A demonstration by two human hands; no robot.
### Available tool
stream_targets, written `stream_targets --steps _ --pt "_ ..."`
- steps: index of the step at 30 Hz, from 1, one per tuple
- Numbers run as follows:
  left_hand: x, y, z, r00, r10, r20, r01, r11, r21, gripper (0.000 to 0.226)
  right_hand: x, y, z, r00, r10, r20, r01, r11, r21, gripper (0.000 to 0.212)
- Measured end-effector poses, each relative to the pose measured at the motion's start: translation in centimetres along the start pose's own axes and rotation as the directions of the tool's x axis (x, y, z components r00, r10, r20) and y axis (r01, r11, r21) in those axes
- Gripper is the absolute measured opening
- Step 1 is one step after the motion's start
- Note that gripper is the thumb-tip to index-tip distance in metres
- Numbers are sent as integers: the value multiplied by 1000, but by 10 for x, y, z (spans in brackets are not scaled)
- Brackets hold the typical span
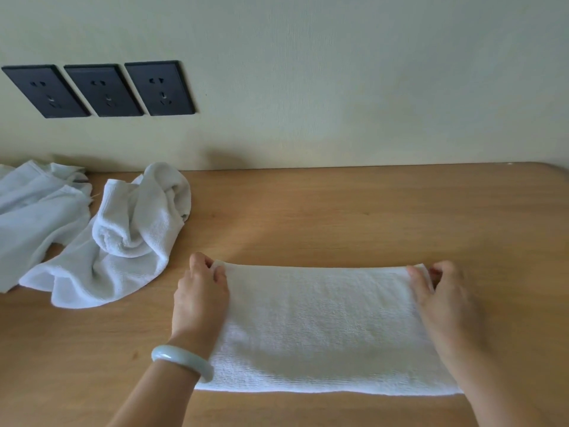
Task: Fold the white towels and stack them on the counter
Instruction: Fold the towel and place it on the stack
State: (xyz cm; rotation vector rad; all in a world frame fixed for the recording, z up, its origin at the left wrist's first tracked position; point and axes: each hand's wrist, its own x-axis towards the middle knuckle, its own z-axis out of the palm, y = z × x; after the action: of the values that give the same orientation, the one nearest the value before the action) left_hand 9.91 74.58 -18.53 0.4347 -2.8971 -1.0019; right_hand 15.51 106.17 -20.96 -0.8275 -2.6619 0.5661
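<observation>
A white towel [323, 328] lies flat on the wooden counter [369, 217] in front of me, folded into a wide band. My left hand [200, 291] pinches its far left corner, and a pale bangle sits on that wrist. My right hand [443, 294] pinches the far right corner. The far edge of the towel is stretched straight between both hands. A crumpled white towel [129, 238] lies to the left, and another rumpled white towel [34, 211] lies beyond it at the left edge.
The wall [338, 87] rises directly behind the counter, with three black power sockets [101, 89] at the upper left. The counter's far right corner [548, 171] is rounded. Bare wood stretches behind the towel and to its right.
</observation>
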Motion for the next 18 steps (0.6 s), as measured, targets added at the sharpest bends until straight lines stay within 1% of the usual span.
stream_targets --steps 1,2,3,4,5,6,7,8,9,11,14,16,18 --pt "-5 3 0 995 82 -50 -74 987 141 19 -3 -4 -2 995 -75 -64 71 995 -73 47" --pt "-13 7 2 974 208 -87 -175 942 287 25 -10 -12 -3 980 -165 -114 151 981 -123 48" --pt "-24 10 7 933 349 -91 -292 879 378 28 -21 -25 -3 962 -249 -114 235 964 -127 47" --pt "-36 12 17 885 464 -44 -410 820 399 30 -37 -40 0 941 -329 -79 322 943 -86 47" --pt "-48 11 29 836 548 23 -514 769 379 36 -53 -54 5 910 -415 -27 414 910 -34 49" --pt "-59 8 43 794 599 100 -594 731 334 43 -69 -67 15 870 -492 41 492 870 7 52" --pt "-68 5 52 774 605 187 -631 715 301 49 -83 -74 26 826 -550 125 551 834 25 55" --pt "-72 1 59 767 590 251 -641 707 298 52 -91 -78 36 792 -579 196 588 809 12 57" --pt "-72 -4 61 776 565 280 -630 706 322 55 -93 -77 43 780 -574 250 594 804 -10 58" --pt "-67 -17 58 825 490 283 -565 733 379 59 -85 -62 48 811 -503 298 544 836 -71 63" --pt "-60 -38 44 907 355 224 -420 778 467 63 -69 -22 36 884 -388 261 442 876 -194 72" --pt "-57 -52 33 949 267 171 -316 822 473 67 -59 2 25 916 -311 253 372 895 -245 77" --pt "-56 -62 24 966 220 135 -257 864 432 71 -53 17 19 926 -261 274 333 905 -265 77"
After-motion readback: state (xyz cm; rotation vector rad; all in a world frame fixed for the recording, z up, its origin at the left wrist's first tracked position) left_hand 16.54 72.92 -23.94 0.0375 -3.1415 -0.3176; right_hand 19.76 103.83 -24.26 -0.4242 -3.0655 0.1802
